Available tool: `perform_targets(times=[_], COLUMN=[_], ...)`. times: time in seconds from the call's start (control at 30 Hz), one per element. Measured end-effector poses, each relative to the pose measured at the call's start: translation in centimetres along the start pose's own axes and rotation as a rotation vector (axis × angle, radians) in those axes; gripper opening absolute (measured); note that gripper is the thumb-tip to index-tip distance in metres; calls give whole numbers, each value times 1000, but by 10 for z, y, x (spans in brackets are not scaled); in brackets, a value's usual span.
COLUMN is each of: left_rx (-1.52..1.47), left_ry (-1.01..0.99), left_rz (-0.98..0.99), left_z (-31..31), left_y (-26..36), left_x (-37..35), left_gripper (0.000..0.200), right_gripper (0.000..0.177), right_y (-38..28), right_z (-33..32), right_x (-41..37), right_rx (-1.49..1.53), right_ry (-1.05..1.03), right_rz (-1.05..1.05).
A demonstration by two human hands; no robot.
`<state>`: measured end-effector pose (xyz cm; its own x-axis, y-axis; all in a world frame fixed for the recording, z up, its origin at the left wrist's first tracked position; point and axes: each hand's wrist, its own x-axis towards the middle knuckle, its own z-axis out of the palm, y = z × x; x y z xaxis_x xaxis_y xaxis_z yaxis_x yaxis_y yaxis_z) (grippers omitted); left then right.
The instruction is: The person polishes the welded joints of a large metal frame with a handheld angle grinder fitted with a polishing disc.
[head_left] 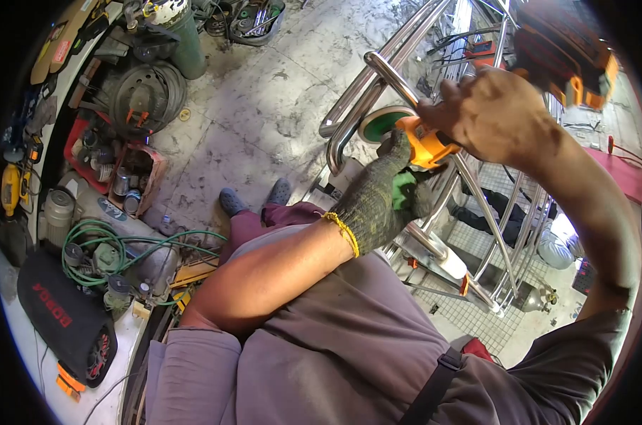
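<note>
An orange-and-black cordless angle grinder [426, 146] is held by both my hands. Its green-faced disc [383, 125] is at the bent end of a shiny metal tube [344, 145]. My left hand [388, 191], in a dark knit glove with green on it, is closed at the grinder's head. Bare and closed round the grinder's body is my right hand [494, 113]. Beyond it, the large orange-and-black rear end [572, 57] is blurred. The tube belongs to a frame of polished metal tubes [385, 78] in front of me.
At left, a green hose [91, 251] lies over a compressor tank [137, 241], near a red bin of cans [87, 152]. A green gas cylinder [186, 49] stands farther back. Behind the tubes at right, a person in dark clothes [494, 216] is low on the tiled floor.
</note>
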<state>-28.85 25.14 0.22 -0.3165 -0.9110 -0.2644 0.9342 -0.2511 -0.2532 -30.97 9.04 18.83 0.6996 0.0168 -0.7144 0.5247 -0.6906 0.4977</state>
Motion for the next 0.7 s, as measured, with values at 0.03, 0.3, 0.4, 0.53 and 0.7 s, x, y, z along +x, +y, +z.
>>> perform_targets(times=[0.03,0.3,0.4,0.53,0.7], left_rx=[190,1084,1667,2259,2540], left_ry=[-15,-450,-143,369,340], left_rz=[-25,118,121,415,430], left_z=[5,-27,20,-76,-130], left_y=[3,52,139,198,229], left_x=[-5,-105,-161,-214,-243], left_gripper=[57,35,30,31,43], right_gripper=[21,72,61,50,55], right_y=[1,-24,-70,-113,-110], right_z=[-1,16,51,46,22], right_x=[-10,-71,-47,-15,-8], right_rx=[93,1106,1710,2071,1772], right_ry=[81,186,421,555,362], right_rz=[59,494,685,931,941])
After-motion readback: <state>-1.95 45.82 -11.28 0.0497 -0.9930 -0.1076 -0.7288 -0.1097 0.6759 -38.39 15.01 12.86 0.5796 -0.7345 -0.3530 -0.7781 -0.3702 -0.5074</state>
